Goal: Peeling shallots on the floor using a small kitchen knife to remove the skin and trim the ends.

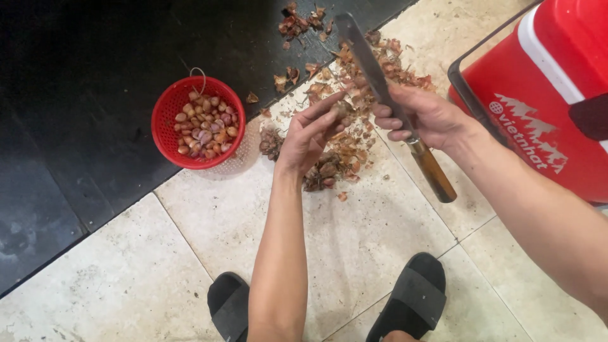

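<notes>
Papery brown skins [354,136] lie scattered over the pale stone floor tiles [190,253], and every place here is taken from that heap. Just above its middle the left hand [307,136] pinches a small shallot [340,112] between thumb and fingertips, fingers stretched out toward the right. Touching that bulb from the right, the right hand [421,117] is clenched round a long knife [380,82]; its wooden handle [434,171] runs down and to the right, its dull steel blade up and to the left, so the long axis crosses the heap on a slant. Both hands meet at the bulb, the left a shade nearer. Left of the heap, where pale tile meets dark floor, stands a round red plastic basket [166,130] of smooth, peeled, pinkish bulbs. Right of the heap sits a glossy red cooler box [538,82]. Below it two black sandals [415,294] rest on the tile.
</notes>
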